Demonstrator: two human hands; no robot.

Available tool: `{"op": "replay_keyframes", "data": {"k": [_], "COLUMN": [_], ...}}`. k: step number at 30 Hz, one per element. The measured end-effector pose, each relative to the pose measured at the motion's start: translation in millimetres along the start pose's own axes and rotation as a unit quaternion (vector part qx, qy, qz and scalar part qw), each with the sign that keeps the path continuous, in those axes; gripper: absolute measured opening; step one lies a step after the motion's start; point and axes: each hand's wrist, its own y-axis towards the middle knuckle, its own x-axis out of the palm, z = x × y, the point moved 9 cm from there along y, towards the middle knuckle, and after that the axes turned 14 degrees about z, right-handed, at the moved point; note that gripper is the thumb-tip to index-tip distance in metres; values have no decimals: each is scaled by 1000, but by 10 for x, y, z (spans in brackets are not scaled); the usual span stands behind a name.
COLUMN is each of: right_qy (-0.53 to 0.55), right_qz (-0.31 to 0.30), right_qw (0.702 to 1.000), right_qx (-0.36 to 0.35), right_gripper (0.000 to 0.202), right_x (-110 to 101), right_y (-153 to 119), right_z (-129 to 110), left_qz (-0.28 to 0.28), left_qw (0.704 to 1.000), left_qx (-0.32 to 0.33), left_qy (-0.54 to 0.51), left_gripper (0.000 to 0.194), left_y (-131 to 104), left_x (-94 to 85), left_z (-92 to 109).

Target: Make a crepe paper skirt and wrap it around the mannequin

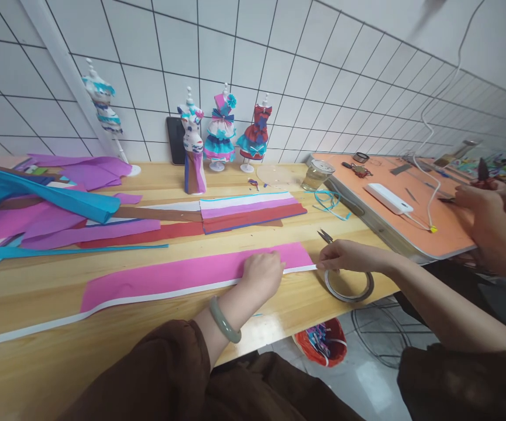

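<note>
A long pink strip (160, 273) of thin sheet material lies across the wooden table, with narrow white tape (143, 298) along its near edge. The tape runs past the strip to the left. My left hand (264, 272) rests on the strip with its fingers curled; what is under them is hidden. At the strip's right end, my right hand (343, 256) pinches the end of the white tape. Behind that hand show the dark tips of scissors (324, 235); whether it holds them I cannot tell. A tape roll (369, 287) lies just below my right hand.
Coloured strips (59, 210) are heaped at left, others (253, 211) laid out mid-table. Small dressed mannequins (221, 131), a phone (175, 140) and a lidded jar (317, 175) stand at the wall. An orange table (393, 169), another person's hands (483, 202), and a scrap basket (339, 351) are right.
</note>
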Motion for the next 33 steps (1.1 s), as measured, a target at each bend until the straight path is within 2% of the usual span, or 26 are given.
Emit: {"op": "replay_keyframes", "data": {"k": [5, 9, 12, 17, 24, 27, 30, 33], "right_qy": [-83, -99, -91, -50, -31, -32, -53, -79], "right_qz": [118, 171, 169, 112, 75, 95, 145, 197], "right_qw": [989, 980, 981, 992, 997, 995, 987, 972], "right_qx": [7, -26, -13, 15, -9, -16, -43, -95], "right_gripper": [31, 33, 37, 42, 40, 39, 36, 34], "right_x": [-80, -92, -90, 4, 108, 92, 41, -2], "right_y": [-170, -216, -170, -16, 106, 64, -38, -161], "right_z": [-82, -171, -134, 14, 95, 76, -26, -212], "left_qz": [0, 4, 10, 20, 33, 13, -6, 18], "left_qw": [1000, 1000, 999, 998, 998, 999, 999, 998], "left_qx": [-15, -15, -10, -5, -6, 1, 24, 48], "left_qy": [14, 26, 38, 51, 50, 50, 44, 32], "left_gripper": [28, 30, 33, 38, 36, 33, 27, 22], "left_y": [12, -4, -13, -7, 8, 9, 14, 54], "left_x": [26, 39, 33, 14, 15, 9, -37, -134], "left_z": [6, 25, 39, 43, 51, 61, 86, 109]}}
